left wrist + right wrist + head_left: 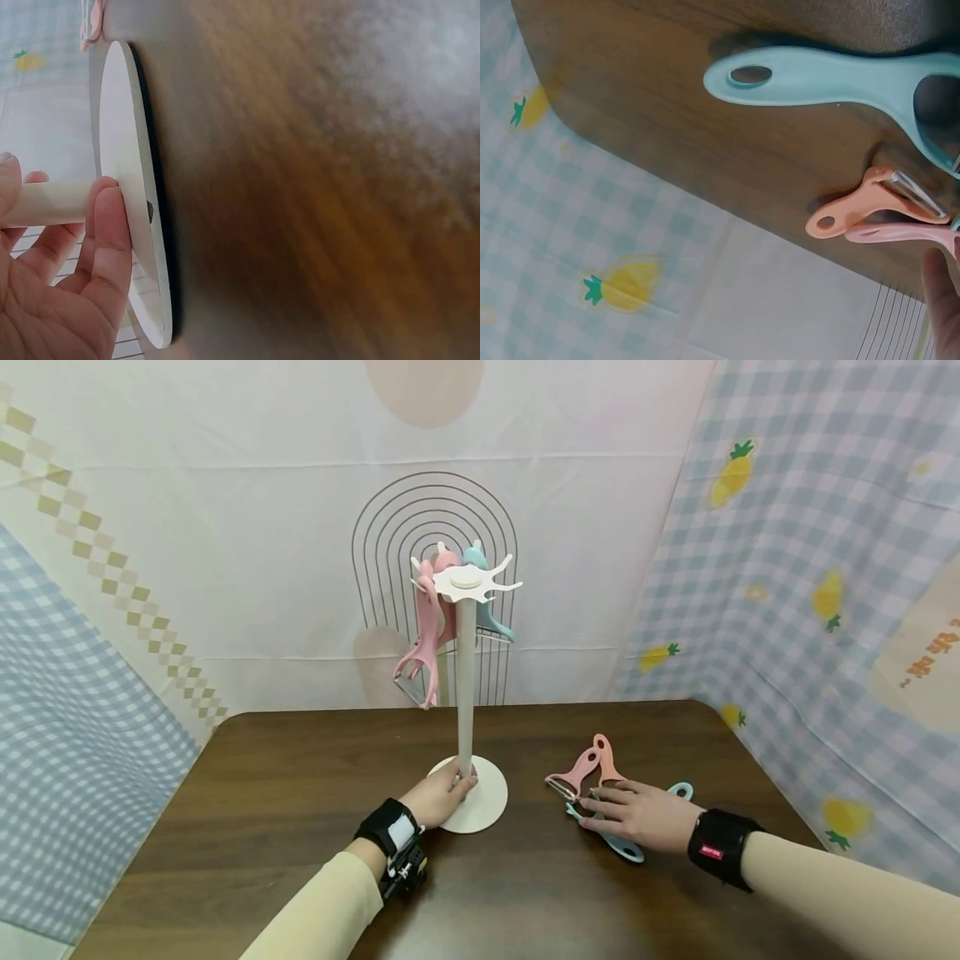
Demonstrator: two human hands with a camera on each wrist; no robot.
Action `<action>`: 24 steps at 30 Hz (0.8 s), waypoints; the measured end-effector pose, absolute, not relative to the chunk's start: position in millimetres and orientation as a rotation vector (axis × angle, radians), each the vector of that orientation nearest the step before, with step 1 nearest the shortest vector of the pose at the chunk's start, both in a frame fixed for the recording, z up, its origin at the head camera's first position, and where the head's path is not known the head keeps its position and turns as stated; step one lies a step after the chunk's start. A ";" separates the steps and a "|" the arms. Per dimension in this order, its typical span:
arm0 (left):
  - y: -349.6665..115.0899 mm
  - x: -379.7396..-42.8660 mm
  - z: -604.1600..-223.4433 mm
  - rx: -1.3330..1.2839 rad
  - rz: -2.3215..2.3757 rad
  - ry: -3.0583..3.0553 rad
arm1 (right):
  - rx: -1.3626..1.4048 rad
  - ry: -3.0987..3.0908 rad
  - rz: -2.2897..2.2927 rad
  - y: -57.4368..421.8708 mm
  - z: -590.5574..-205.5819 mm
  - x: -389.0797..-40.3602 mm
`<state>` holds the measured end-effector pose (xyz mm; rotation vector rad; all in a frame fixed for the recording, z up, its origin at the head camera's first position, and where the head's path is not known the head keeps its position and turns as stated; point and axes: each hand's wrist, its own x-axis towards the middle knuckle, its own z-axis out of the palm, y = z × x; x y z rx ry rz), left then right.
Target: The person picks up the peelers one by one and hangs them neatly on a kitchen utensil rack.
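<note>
My left hand (437,797) grips the pole (466,693) of a white stand just above its round base (489,797); in the left wrist view, the fingers curl around the pole. Two pink peelers (427,635) and a light blue peeler (492,625) hang from the hooks (495,578) at the top. Over a small pile of peelers, my right hand (651,815) lies with its fingers spread and largely straight. Near it are a pink peeler (582,767), an orange peeler (855,208) and light blue ones (810,79). The hand partly covers them.
The dark wooden table (300,777) has rounded far corners. Behind it hangs a white cloth (247,568) printed with arches. Blue checked cloth with pineapples (787,527) closes off the right side, and more checked cloth (60,735) hangs at the left.
</note>
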<state>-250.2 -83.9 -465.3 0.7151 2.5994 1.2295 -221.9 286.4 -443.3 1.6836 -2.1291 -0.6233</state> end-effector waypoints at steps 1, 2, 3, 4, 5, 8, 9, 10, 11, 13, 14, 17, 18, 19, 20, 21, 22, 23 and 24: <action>-83.7 -250.2 -465.4 0.715 1.228 2.596 | 1.686 -2.131 -0.632 286.9 -444.4 -221.5; -83.6 -250.3 -465.6 0.722 1.231 2.592 | 1.690 -2.133 -0.637 287.1 -445.3 -221.2; -83.5 -250.5 -466.0 0.717 1.224 2.594 | 1.695 -2.135 -0.636 287.3 -446.0 -220.7; -83.6 -250.6 -466.4 0.724 1.221 2.597 | 1.698 -2.138 -0.640 287.4 -446.9 -220.4; -83.8 -250.8 -466.6 0.726 1.220 2.596 | 1.702 -2.141 -0.636 286.7 -446.5 -219.3; -84.0 -251.3 -466.8 0.735 1.220 2.600 | 1.718 -2.145 -0.612 285.8 -448.4 -218.3; -84.0 -251.3 -466.6 0.733 1.219 2.601 | 1.723 -2.144 -0.606 285.5 -449.2 -218.1; -84.3 -251.3 -466.4 0.733 1.221 2.600 | 1.727 -2.146 -0.596 284.9 -450.0 -218.1; -84.5 -251.3 -466.2 0.729 1.222 2.597 | 1.733 -2.143 -0.582 284.2 -450.7 -218.1; -85.0 -251.4 -466.3 0.727 1.223 2.596 | 1.739 -2.136 -0.568 282.8 -452.0 -218.4; -85.3 -251.3 -466.3 0.725 1.220 2.596 | 1.741 -2.131 -0.563 282.1 -452.5 -218.5; -85.3 -251.1 -466.8 0.720 1.214 2.598 | 1.749 -2.108 -0.539 279.8 -452.9 -218.2; -85.2 -251.1 -467.0 0.721 1.212 2.601 | 1.752 -2.102 -0.531 279.2 -452.8 -218.0; -85.0 -251.0 -466.9 0.723 1.213 2.602 | 1.755 -2.095 -0.521 278.7 -452.7 -217.8; -84.6 -250.9 -466.4 0.724 1.214 2.603 | 1.757 -2.087 -0.508 278.2 -452.6 -217.5; -84.3 -250.8 -466.2 0.726 1.216 2.603 | 1.761 -2.082 -0.493 277.9 -452.4 -217.2; -84.0 -250.8 -465.8 0.728 1.213 2.606 | 1.766 -2.081 -0.479 277.6 -452.4 -217.0; -83.8 -250.6 -465.3 0.732 1.215 2.606 | 1.770 -2.078 -0.469 277.3 -452.1 -216.7; -83.6 -250.5 -464.8 0.733 1.215 2.608 | 1.775 -2.074 -0.465 277.1 -452.1 -216.6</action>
